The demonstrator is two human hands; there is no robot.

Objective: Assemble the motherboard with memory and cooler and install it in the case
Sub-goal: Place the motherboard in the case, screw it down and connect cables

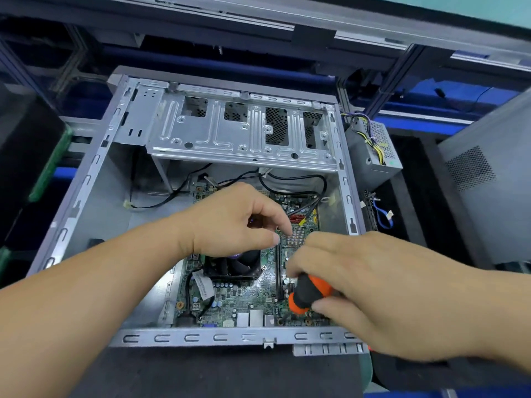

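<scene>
Orange-handled screwdriver [309, 294] gripped in the right hand [373, 294], left hand [232, 222] pinching something small, probably a screw, over the motherboard [244, 297] lying inside the case [94, 168]: fastening step, next seating it squarely.

**Single head-worn view, steeply downward**

The scene is seen from one wide-angle camera worn on the head, aimed forward and down into the open case [86, 179] from close above its near edge. Straight lines are bent toward the frame edges. No second view is given.
</scene>
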